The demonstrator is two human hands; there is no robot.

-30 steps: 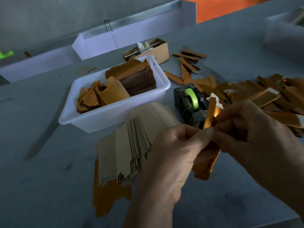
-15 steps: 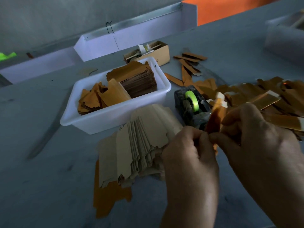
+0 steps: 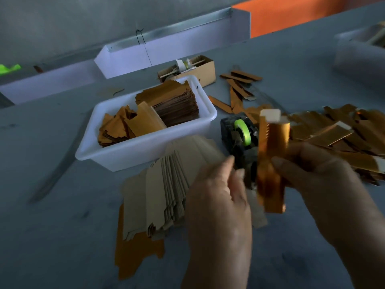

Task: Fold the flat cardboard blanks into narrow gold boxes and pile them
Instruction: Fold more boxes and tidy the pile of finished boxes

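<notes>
Gold box (image 3: 273,163) upright above table (image 3: 62,205), white flap on top, gripped at mid-length by right hand (image 3: 325,184), fingers curled round it. Left hand (image 3: 218,197) just beside box, fingers loosely bent, holding nothing; motion-blurred. Stack of flat blanks (image 3: 166,184) lies below left hand. Tape dispenser (image 3: 239,138) behind box; finished pile (image 3: 337,132) to right; white tub (image 3: 145,147) of blanks to left

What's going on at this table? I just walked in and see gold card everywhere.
A person is folding gold boxes. The right hand holds a narrow gold box upright; the left hand is beside it, apparently off it. Flat blanks lie fanned below a white tub, and finished boxes are piled at right.
</notes>
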